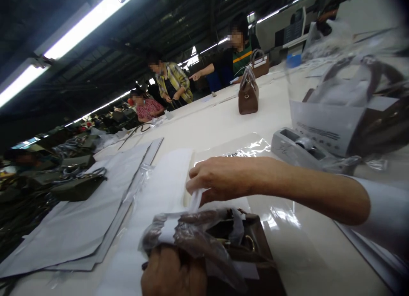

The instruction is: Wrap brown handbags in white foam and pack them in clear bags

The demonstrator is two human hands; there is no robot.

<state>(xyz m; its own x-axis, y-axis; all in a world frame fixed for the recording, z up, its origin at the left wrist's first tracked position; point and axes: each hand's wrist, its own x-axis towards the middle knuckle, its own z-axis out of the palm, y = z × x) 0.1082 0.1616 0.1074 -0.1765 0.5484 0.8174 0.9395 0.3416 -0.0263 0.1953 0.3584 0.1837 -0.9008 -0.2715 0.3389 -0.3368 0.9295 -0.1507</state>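
A brown handbag (262, 253) stands at the bottom of the view, with clear plastic wrap and a white band around its handles (191, 228). My left hand (174, 270) is closed at the near side of the bag, just below the wrapped handles; its fingertips are partly hidden. Beyond the bag, my right hand (212, 179) pinches the edge of a thin white sheet (195, 199). Under that hand lies a stack of white sheets (166, 176), reaching toward the lower left. Clear plastic bags (249, 147) lie flat just past my right hand.
A grey tape dispenser (297, 149) and a plastic-wrapped bag (377, 121) stand at right. Another brown handbag (248, 93) is farther back. Grey sheets (79, 219) and dark bags (76, 179) lie left. Several people stand or sit beyond the table (204, 121).
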